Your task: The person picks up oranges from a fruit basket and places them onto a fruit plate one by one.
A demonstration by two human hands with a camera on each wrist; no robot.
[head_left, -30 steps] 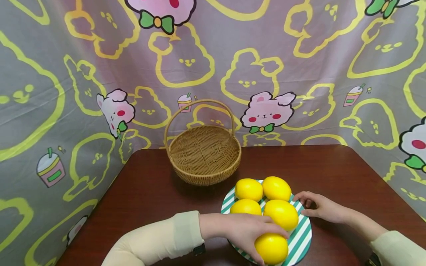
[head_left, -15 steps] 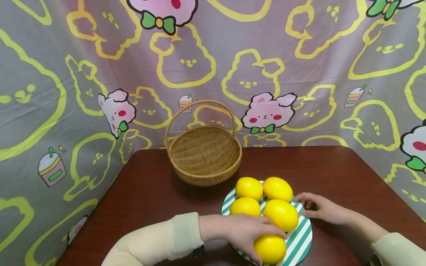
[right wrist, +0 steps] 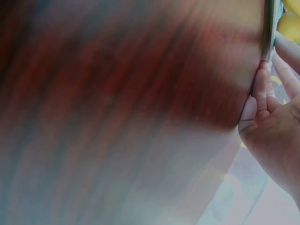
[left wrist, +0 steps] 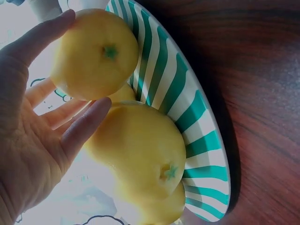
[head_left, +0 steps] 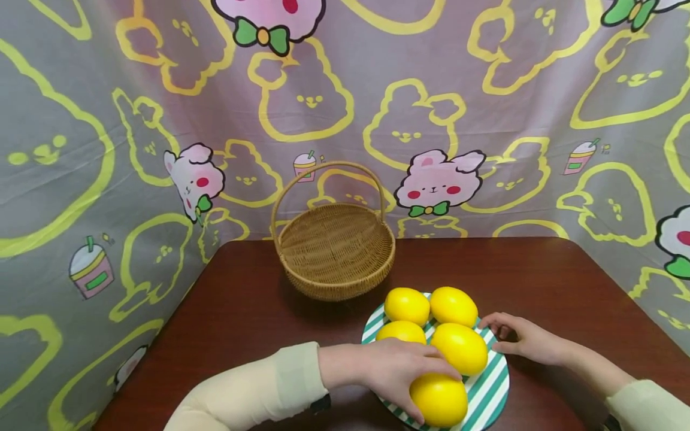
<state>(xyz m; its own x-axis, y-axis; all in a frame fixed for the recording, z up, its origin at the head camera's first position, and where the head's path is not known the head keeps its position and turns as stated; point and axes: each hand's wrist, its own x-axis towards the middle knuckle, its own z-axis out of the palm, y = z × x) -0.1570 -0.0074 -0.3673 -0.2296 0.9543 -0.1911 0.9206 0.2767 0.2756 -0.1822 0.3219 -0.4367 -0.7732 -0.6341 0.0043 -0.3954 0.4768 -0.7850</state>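
My left hand [head_left: 396, 368] reaches over the plate and holds the nearest lemon [head_left: 439, 400], thumb on one side and fingers on the other. In the left wrist view this lemon [left wrist: 96, 54] sits within the spread of the hand [left wrist: 33, 131], beside another lemon [left wrist: 140, 145]. The green-and-white striped plate [head_left: 493, 383] bears several lemons, including one [head_left: 458, 349] just beyond the held one. At the plate's right rim, my right hand [head_left: 530, 341] touches the edge with loosely bent fingers. The right wrist view shows these fingers [right wrist: 262, 84] against the rim.
A wicker basket [head_left: 336, 248] with a tall arched handle stands behind the plate, to its left. Both rest on a dark reddish-brown wooden table [head_left: 242, 317]. Patterned cartoon fabric [head_left: 329, 60] hangs along the back and sides.
The head view has shifted slightly, moving the scene a little to the right. My left hand stays on the nearest lemon, and my right hand stays at the rim.
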